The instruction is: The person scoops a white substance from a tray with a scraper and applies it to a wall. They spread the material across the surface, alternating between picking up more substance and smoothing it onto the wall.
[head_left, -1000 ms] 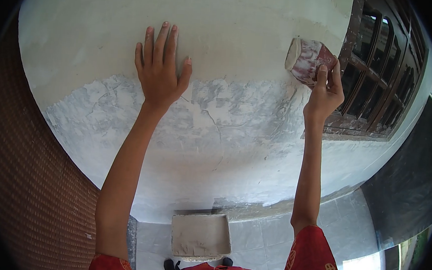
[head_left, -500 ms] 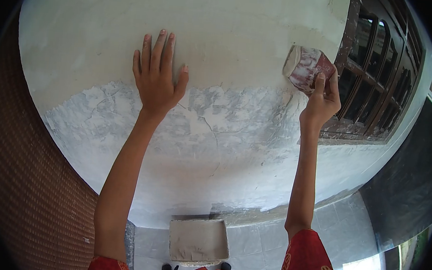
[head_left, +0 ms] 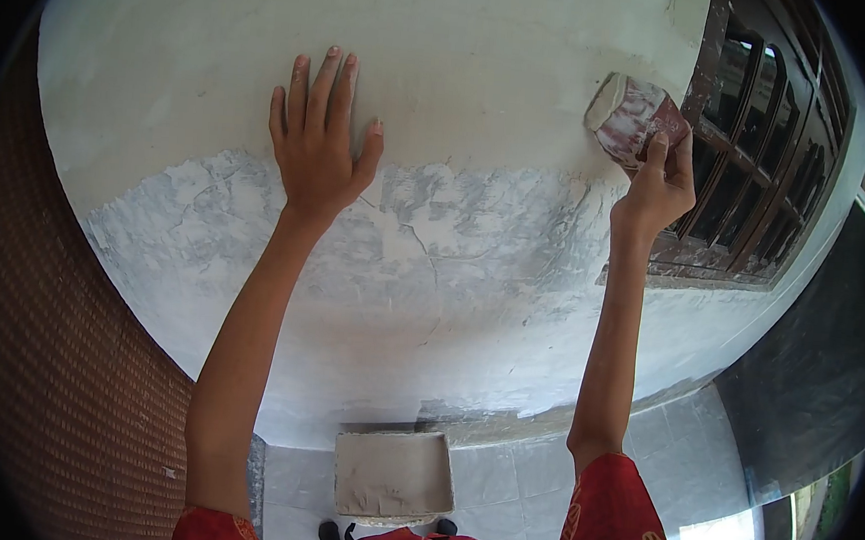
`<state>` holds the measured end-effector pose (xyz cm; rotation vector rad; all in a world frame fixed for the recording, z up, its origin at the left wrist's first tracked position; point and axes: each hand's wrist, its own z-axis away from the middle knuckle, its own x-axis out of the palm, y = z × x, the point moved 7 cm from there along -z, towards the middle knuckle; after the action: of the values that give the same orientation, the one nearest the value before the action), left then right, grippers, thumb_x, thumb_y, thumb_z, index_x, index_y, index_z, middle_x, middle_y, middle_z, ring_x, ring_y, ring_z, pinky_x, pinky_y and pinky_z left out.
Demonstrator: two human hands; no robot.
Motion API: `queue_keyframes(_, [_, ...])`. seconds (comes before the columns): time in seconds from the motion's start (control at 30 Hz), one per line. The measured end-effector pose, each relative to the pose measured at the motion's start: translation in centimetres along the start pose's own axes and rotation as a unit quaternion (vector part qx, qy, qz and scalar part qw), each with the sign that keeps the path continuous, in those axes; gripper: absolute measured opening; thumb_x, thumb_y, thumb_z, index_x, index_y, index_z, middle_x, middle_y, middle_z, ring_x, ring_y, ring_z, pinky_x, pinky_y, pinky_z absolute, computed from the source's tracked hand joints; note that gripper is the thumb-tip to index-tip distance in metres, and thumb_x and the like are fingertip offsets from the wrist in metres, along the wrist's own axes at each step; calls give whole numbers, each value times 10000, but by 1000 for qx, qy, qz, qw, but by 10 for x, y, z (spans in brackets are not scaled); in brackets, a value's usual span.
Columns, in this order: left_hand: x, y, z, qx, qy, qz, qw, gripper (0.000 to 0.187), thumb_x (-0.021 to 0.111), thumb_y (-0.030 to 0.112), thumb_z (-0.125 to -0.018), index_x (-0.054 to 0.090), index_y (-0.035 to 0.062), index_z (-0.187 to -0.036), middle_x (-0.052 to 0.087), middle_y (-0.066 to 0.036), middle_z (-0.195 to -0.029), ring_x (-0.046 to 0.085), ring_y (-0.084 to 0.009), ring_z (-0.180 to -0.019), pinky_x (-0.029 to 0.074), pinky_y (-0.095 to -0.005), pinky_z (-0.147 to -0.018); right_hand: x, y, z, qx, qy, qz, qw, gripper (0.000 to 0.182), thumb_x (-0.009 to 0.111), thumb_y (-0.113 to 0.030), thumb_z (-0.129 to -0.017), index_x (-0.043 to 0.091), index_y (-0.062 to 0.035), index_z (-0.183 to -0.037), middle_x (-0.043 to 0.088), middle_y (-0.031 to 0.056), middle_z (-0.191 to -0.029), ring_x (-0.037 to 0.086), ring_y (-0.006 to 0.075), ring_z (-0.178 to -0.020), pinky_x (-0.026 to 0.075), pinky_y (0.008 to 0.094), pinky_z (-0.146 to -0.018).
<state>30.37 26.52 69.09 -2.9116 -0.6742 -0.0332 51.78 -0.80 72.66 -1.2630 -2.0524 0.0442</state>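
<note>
My left hand rests flat on the wall with its fingers spread. Farther right, my right hand grips a dark red putty scraper, thumb on its near face. Whitish putty smears the scraper, and a thicker band of it sits along the left edge, against or very close to the wall. Below both hands runs a rough band of patchy grey and white wall with cracks; the surface above it looks smooth and cream.
A brown wooden window with glass panes is just right of my right hand. A rectangular tub of putty stands on the grey tiled floor by my feet. Woven matting lines the left side; a dark sheet hangs at right.
My right hand and the scraper have moved slightly up and right, closer to the window frame. My left hand stays in place on the wall; the view has shifted a little.
</note>
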Motion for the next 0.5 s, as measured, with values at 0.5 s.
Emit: queue_keyframes(0.5, [0,0,1,2,-3,0,1000,585,473,371,-949,442,104,-1469,407,-79,-1529,294,-324,-1453,180,-536,-1164,1,16,0,-9,-52,55,997,426,603,-41,-963,511,62,-1365,666,180,-1180,660,172,-1001,576,280,-848])
